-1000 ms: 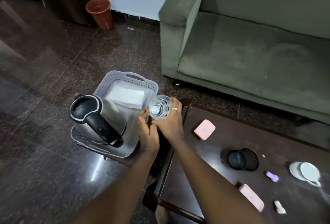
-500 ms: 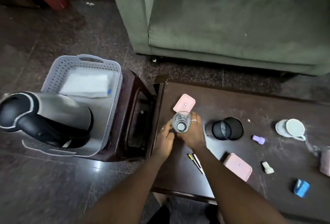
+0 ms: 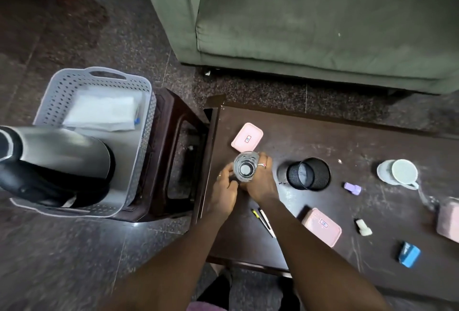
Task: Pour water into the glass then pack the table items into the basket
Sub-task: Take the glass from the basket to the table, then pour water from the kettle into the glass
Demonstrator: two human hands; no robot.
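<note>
A clear glass (image 3: 245, 167) is upright at the left end of the dark table (image 3: 310, 142), held between both hands. My left hand (image 3: 224, 189) grips its left side and my right hand (image 3: 260, 181), with a ring, wraps its right side. Left of the table, a grey perforated basket (image 3: 146, 122) rests on a dark stool (image 3: 173, 137). Inside it are a steel kettle with a black handle (image 3: 57, 159) and a white folded cloth (image 3: 101, 112).
On the table lie two pink lids (image 3: 247, 137) (image 3: 321, 226), a black mesh cup on its side (image 3: 308, 173), a white cup on a saucer (image 3: 400, 171), two pens (image 3: 264, 220), a purple piece (image 3: 352, 188), a blue item (image 3: 408, 253). A green sofa (image 3: 310, 25) stands behind.
Both hands carried the glass from above the basket rightward to the table's left end. The view swung right and down, showing more of the table.
</note>
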